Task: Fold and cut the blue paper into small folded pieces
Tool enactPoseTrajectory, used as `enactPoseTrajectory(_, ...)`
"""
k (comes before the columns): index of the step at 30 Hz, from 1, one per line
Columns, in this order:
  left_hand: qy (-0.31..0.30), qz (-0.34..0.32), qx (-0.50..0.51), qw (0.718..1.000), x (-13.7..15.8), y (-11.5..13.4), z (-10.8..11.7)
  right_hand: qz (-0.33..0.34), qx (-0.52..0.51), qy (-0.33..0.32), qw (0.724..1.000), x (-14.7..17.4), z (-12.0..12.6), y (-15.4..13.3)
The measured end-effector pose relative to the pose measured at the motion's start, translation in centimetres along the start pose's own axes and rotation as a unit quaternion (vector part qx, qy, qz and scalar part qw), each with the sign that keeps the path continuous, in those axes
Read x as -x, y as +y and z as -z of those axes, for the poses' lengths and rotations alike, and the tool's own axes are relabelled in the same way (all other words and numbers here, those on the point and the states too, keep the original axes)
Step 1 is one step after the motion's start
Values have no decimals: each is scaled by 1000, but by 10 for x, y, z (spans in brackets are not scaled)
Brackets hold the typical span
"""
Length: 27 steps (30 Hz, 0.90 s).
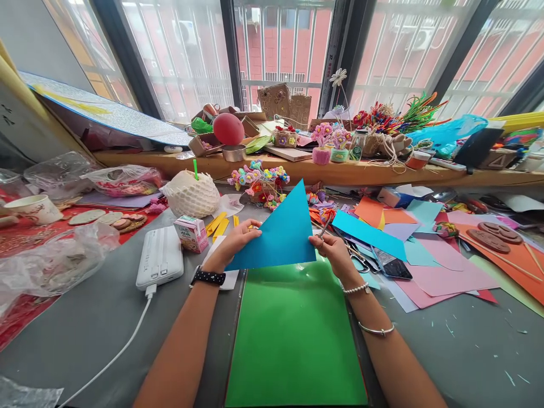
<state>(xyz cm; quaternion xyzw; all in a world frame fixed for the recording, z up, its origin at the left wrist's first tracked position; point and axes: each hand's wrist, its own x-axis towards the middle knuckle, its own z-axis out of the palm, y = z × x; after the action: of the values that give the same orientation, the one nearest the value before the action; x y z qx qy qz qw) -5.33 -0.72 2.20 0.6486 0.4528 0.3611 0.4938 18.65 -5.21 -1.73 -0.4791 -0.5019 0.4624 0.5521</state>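
A blue sheet of paper [278,235], folded to a triangle with its point upward, is held up in front of me by both hands. My left hand [234,241] grips its left edge, thumb and fingers closed on it. At the lower right edge, my right hand [334,252] pinches the paper; a small dark thing by these fingertips is too small to make out. Below the paper lies a green sheet or board [297,334] with a glossy surface. A blue paper strip [369,233] rests to the right of my right hand, near scissors [360,263] and a phone [391,264].
Coloured paper sheets [444,272] spread over the right side. On the left stand a white power bank [160,255] with a cable, a small drink carton [191,233] and a coconut in foam netting [192,194]. Crochet flowers [259,178] and a crowded wooden ledge [170,164] lie beyond.
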Motion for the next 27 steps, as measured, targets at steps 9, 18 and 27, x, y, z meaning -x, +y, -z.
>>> enactPoseTrajectory(9, -20, 6, -81, 996, 2, 4, -5, 104, 190, 2, 976, 3, -4, -4)
enactPoseTrajectory(18, 76, -86, -141, 983, 3, 11, 0, 72, 205, -172, 961, 6, 2, -3)
enactPoseTrajectory(27, 65, -78, -128, 987, 3, 8, 2, 89, 231, -225, 942, 6, 5, -5)
